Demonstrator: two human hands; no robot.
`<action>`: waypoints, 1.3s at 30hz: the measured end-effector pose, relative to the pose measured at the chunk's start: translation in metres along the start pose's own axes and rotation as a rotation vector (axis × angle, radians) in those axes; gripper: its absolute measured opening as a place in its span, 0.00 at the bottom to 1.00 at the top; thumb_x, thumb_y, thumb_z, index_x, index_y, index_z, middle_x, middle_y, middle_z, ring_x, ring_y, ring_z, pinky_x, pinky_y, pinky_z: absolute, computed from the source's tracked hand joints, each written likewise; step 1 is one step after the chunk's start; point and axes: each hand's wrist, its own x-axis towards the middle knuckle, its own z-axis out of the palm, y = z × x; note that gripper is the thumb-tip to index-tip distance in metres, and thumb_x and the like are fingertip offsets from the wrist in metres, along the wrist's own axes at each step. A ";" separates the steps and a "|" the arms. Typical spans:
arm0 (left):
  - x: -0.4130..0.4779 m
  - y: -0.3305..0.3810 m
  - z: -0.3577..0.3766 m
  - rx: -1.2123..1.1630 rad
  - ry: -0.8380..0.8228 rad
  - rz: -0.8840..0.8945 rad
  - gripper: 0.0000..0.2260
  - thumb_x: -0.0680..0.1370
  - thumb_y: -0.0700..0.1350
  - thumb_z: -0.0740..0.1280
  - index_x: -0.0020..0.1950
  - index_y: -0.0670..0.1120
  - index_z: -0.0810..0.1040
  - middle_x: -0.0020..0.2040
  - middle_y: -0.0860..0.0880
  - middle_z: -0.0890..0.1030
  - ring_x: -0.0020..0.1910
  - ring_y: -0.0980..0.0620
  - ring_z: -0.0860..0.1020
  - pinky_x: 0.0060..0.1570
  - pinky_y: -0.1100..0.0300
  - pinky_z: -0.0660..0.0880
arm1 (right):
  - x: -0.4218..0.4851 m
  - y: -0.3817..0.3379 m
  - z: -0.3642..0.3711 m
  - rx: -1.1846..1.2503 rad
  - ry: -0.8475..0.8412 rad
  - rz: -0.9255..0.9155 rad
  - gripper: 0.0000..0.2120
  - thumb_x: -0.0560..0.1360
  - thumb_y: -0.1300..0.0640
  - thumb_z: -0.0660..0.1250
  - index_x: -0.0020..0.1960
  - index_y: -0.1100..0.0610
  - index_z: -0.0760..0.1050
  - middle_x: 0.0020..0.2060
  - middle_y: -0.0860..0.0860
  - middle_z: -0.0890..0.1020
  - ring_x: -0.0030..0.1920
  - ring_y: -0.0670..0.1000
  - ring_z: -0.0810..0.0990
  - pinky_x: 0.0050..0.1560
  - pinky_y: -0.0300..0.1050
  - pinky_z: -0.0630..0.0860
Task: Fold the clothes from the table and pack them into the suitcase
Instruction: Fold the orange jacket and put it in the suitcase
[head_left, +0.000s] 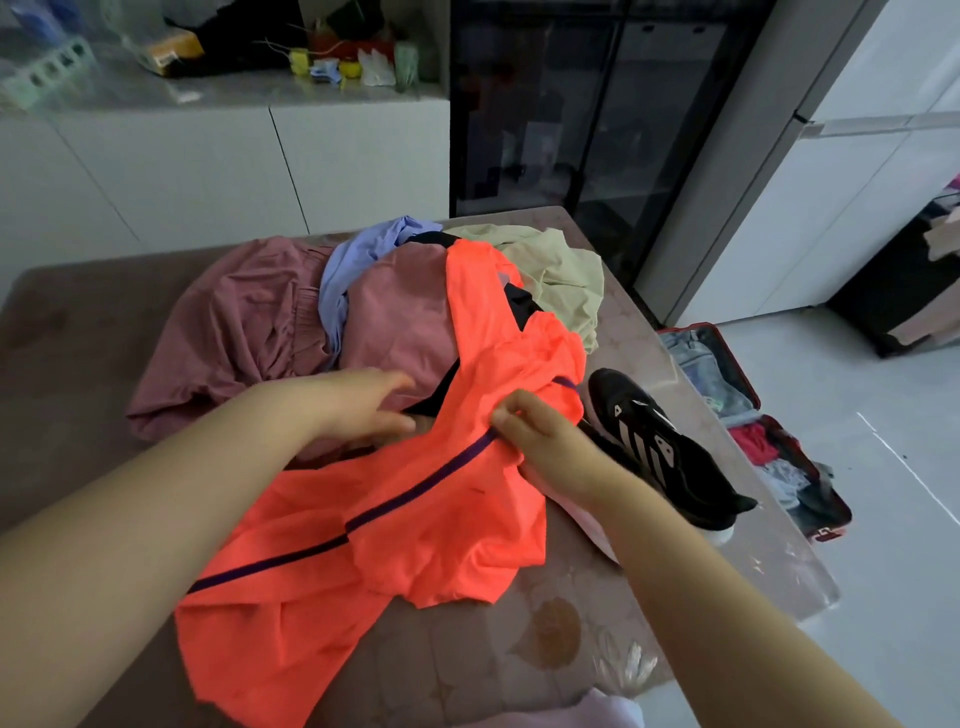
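Observation:
A bright orange garment (415, 519) with a dark purple stripe lies crumpled across the table's near middle. My right hand (540, 436) pinches its fabric at the stripe. My left hand (363, 408) reaches over it with fingers extended, touching the orange cloth's edge beside a dusty-pink garment (249, 332). Behind lie a lilac piece (353, 265) and a pale yellow-green piece (561, 275). The open suitcase (748, 395) sits on the floor to the right of the table, with clothes inside.
A black sneaker (660, 447) with white stripes lies on the table just right of my right hand. The table (72, 332) has a patterned cover. A dark glass cabinet (582, 114) stands behind, white cupboards and a cluttered counter (223, 88) to the left.

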 end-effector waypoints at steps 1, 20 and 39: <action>0.009 0.006 -0.004 -0.035 0.168 0.036 0.25 0.79 0.50 0.63 0.74 0.53 0.60 0.70 0.47 0.66 0.68 0.46 0.66 0.67 0.53 0.64 | -0.008 -0.003 0.010 -0.026 -0.067 -0.025 0.07 0.79 0.59 0.62 0.43 0.52 0.69 0.32 0.47 0.69 0.31 0.40 0.67 0.36 0.33 0.66; 0.094 0.058 0.015 0.586 0.399 0.298 0.12 0.79 0.37 0.52 0.58 0.47 0.69 0.55 0.48 0.76 0.64 0.49 0.71 0.72 0.51 0.39 | -0.028 0.078 -0.003 -0.465 0.233 0.248 0.24 0.77 0.56 0.62 0.71 0.54 0.60 0.64 0.52 0.71 0.61 0.57 0.74 0.55 0.50 0.72; -0.104 -0.100 -0.048 -0.150 0.693 0.087 0.23 0.66 0.66 0.56 0.34 0.46 0.74 0.30 0.44 0.76 0.30 0.52 0.71 0.34 0.56 0.65 | 0.077 -0.070 -0.064 -0.283 0.224 -0.114 0.15 0.67 0.54 0.63 0.45 0.65 0.80 0.40 0.58 0.80 0.43 0.56 0.78 0.45 0.45 0.71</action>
